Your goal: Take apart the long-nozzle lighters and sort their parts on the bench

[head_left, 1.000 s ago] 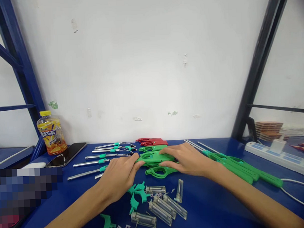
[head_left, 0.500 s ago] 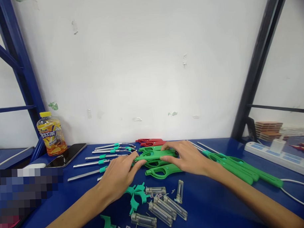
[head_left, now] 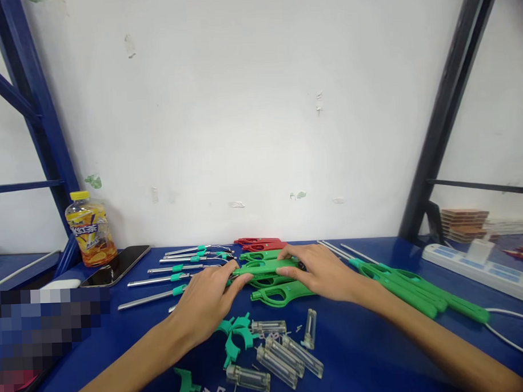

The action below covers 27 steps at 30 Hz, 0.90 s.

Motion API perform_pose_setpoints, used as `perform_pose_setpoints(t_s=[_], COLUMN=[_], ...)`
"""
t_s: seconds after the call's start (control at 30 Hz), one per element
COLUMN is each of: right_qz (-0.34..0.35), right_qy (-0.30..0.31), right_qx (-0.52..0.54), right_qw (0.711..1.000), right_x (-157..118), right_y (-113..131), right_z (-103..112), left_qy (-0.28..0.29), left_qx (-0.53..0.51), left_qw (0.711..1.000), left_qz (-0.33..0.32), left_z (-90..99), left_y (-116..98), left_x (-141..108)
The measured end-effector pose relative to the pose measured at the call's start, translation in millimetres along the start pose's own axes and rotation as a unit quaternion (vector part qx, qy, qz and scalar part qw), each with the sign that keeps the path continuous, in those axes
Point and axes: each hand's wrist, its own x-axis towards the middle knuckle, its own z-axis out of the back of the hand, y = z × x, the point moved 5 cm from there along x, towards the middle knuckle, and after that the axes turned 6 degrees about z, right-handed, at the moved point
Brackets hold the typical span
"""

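Between my two hands is a green lighter housing [head_left: 262, 270]. My left hand [head_left: 209, 295] pinches its left end with thumb and fingers, and my right hand [head_left: 313, 271] grips its right end. More green housings lie behind it and in front, the nearest being a housing with a trigger loop [head_left: 286, 292]. Metal lighter tubes [head_left: 153, 281] with teal collars lie in a row to the left of my left hand. Below my hands are teal triggers [head_left: 240, 337] and several clear fuel tanks [head_left: 278, 364]. Tiny pale clips [head_left: 220, 391] lie near the front edge.
Red housings [head_left: 261, 242] lie at the back by the wall. Green lighters with tubes [head_left: 402, 285] lie on the right, beside a white power strip [head_left: 483, 274]. A drink bottle [head_left: 91, 230] and a phone [head_left: 118, 267] are at the left. Metal posts rise on both sides.
Both hands stay on the same green housing with almost no movement. The whole view has shifted very slightly.
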Motion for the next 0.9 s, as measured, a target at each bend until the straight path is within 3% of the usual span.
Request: perform_pose_setpoints(t_s=[0.9], right_qz=[-0.014], right_qy=[-0.028], right_qx=[0.006], right_qw=[0.999], right_x=[0.0], right_y=[-2.0], right_z=[0.2], left_qy=[-0.029], left_qx=[-0.036], left_qw=[0.999], left_qz=[-0.004], left_z=[4.9], left_y=[-2.1], left_x=[-0.5])
